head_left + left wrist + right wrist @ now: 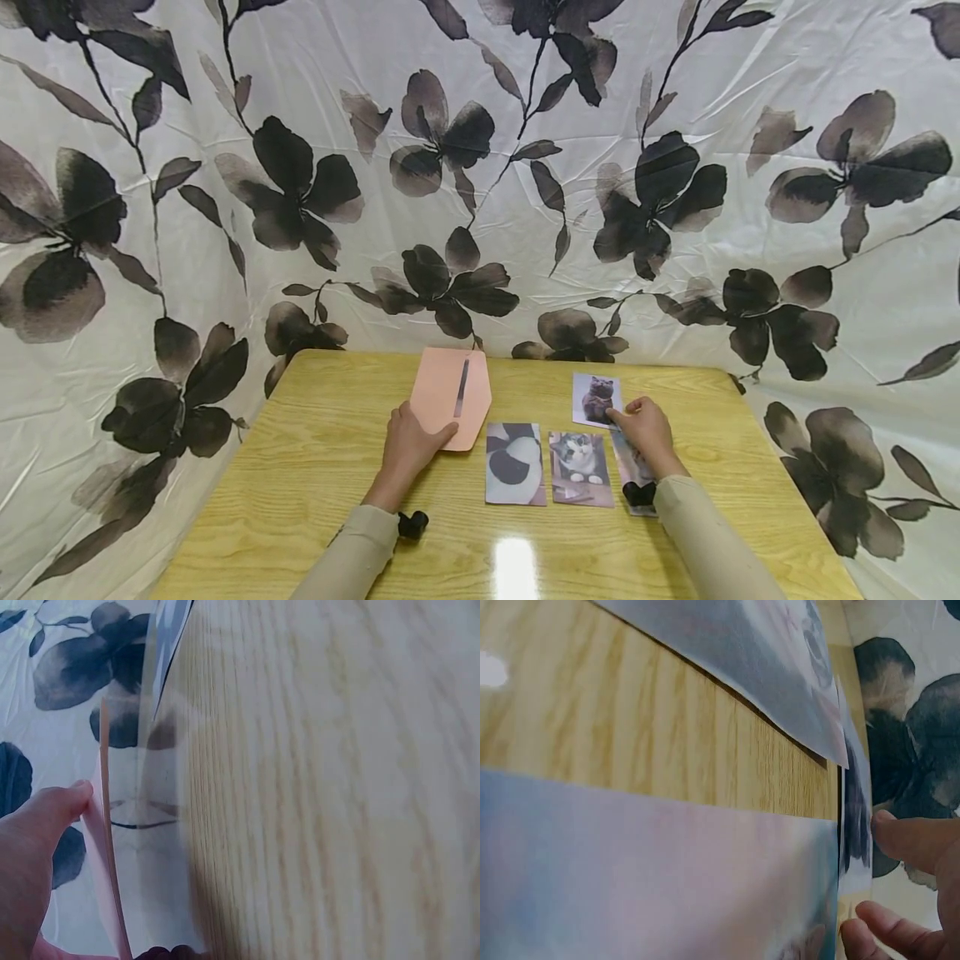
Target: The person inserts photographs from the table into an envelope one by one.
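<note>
My left hand [411, 446] holds a pink paper envelope [438, 400] by its near left part, thumb on top. A narrow dark strip runs along the envelope's face. In the left wrist view the envelope [105, 855] appears edge-on between thumb and fingers. With its thumb, my right hand [647, 429] touches the lower right corner of a photo of a dark cat [588, 396]; its other fingers are beyond the photo's edge. Below lie a black-and-white photo [513, 467], a photo of a grey-and-white cat [581, 471] and another photo [624, 454], partly hidden by my right hand and wrist.
The yellow wood-grain table [322, 483] reaches back to a white cloth [525, 233] printed with dark flowers, which hangs behind it and at both sides. A bright reflection lies on the tabletop near the front.
</note>
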Motion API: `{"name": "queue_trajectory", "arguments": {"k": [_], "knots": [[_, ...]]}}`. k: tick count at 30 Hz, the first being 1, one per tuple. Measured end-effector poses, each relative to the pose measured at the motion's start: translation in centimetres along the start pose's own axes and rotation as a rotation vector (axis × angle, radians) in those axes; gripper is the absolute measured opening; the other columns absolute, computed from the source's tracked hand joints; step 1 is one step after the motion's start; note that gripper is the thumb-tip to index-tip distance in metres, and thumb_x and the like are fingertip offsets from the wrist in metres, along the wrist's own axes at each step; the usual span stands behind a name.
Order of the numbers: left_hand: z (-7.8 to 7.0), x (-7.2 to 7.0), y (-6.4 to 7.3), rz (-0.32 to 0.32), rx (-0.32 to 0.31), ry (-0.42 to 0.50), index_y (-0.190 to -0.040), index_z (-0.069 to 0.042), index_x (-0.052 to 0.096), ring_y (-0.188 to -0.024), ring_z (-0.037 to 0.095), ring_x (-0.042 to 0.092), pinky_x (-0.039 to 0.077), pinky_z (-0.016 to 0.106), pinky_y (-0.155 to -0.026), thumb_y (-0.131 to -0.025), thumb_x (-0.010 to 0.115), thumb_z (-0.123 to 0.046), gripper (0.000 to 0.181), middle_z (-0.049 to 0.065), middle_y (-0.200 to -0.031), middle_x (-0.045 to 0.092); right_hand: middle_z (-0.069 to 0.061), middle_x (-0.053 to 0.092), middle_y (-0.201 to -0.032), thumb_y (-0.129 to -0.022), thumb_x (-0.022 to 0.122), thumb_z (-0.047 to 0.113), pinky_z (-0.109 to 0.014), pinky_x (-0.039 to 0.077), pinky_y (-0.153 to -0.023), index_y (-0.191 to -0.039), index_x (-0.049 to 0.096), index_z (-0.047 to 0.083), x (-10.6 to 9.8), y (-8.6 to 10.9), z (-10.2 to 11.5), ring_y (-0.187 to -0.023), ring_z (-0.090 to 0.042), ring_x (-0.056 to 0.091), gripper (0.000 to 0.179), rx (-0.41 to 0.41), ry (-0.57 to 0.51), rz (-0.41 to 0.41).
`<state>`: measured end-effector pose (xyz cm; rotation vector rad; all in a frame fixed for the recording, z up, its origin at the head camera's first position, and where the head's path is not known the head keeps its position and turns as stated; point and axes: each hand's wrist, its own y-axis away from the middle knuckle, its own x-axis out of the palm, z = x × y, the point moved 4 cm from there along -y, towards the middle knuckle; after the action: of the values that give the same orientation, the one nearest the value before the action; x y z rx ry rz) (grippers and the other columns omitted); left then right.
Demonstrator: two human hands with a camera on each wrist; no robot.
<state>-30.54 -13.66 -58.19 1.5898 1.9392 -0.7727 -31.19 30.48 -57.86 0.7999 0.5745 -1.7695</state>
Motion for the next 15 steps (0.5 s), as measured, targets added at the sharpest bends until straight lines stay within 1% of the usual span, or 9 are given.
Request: {"name": "queue_trajectory", "arguments": {"k": [2, 4, 7, 9, 11, 12, 15], "knots": [[-0.1, 0.0, 0.0, 0.0, 0.002, 0.004, -0.146, 0.015, 0.044, -0.116, 0.044, 0.057, 0.05, 0.056, -0.101, -0.083, 0.09, -0.05, 0.102, 0.033, -0.132, 0.054, -0.022, 0.067, -0.103, -0.095, 0.079, 0.044, -0.046, 0.049, -0.073, -0.109, 0.06, -0.002, 0.0, 0.0, -0.1, -0.079, -0.032, 0.061, 0.052, 0.014, 0.013, 0.012], [-0.1, 0.0, 0.0, 0.003, 0.0, 0.005, -0.146, 0.015, 0.044, -0.116, 0.043, 0.057, 0.05, 0.056, -0.101, -0.083, 0.09, -0.05, 0.102, 0.033, -0.133, 0.054, -0.016, 0.066, -0.095, -0.094, 0.08, 0.048, -0.047, 0.047, -0.074, -0.105, 0.059, 0.001, 0.1, 0.0, -0.1, -0.074, -0.03, 0.06, 0.052, 0.027, 0.035, 0.018], [-0.1, 0.0, 0.0, 0.008, -0.003, 0.006, -0.147, 0.015, 0.043, -0.116, 0.043, 0.057, 0.05, 0.056, -0.101, -0.084, 0.089, -0.05, 0.102, 0.033, -0.133, 0.054, -0.007, 0.057, -0.076, -0.091, 0.082, 0.054, -0.05, 0.042, -0.078, -0.083, 0.057, 0.006, 0.3, -0.3, 0.0, -0.069, -0.027, 0.055, 0.054, 0.034, 0.097, 0.019], [-0.1, 0.0, 0.0, 0.008, -0.002, 0.004, -0.146, 0.015, 0.044, -0.115, 0.043, 0.057, 0.05, 0.056, -0.1, -0.084, 0.089, -0.051, 0.101, 0.033, -0.132, 0.054, -0.002, 0.049, -0.068, -0.089, 0.082, 0.058, -0.053, 0.04, -0.08, -0.07, 0.051, 0.012, 0.5, -0.5, 0.1, -0.068, -0.027, 0.052, 0.059, 0.026, 0.144, 0.028], [-0.1, -0.1, 0.0, 0.006, 0.003, 0.005, -0.145, 0.016, 0.045, -0.114, 0.043, 0.057, 0.05, 0.056, -0.099, -0.084, 0.089, -0.05, 0.1, 0.033, -0.131, 0.054, -0.002, 0.045, -0.065, -0.087, 0.081, 0.062, -0.056, 0.04, -0.082, -0.061, 0.045, 0.015, 0.6, -0.8, 0.2, -0.069, -0.029, 0.052, 0.065, 0.021, 0.185, 0.04], [-0.1, -0.1, -0.1, 0.005, 0.004, 0.004, -0.144, 0.016, 0.045, -0.114, 0.043, 0.057, 0.05, 0.056, -0.098, -0.084, 0.09, -0.05, 0.1, 0.033, -0.131, 0.055, -0.002, 0.046, -0.066, -0.087, 0.08, 0.063, -0.057, 0.041, -0.083, -0.06, 0.044, 0.016, 0.7, -0.9, 0.2, -0.071, -0.03, 0.053, 0.065, 0.022, 0.203, 0.048], [-0.2, -0.1, -0.1, 0.007, 0.006, 0.002, -0.144, 0.016, 0.045, -0.113, 0.043, 0.057, 0.05, 0.056, -0.098, -0.084, 0.09, -0.05, 0.099, 0.033, -0.131, 0.055, -0.007, 0.056, -0.072, -0.087, 0.08, 0.064, -0.059, 0.042, -0.086, -0.061, 0.049, 0.014, 0.9, -1.1, 0.2, -0.078, -0.034, 0.06, 0.064, 0.019, 0.238, 0.056]]}}
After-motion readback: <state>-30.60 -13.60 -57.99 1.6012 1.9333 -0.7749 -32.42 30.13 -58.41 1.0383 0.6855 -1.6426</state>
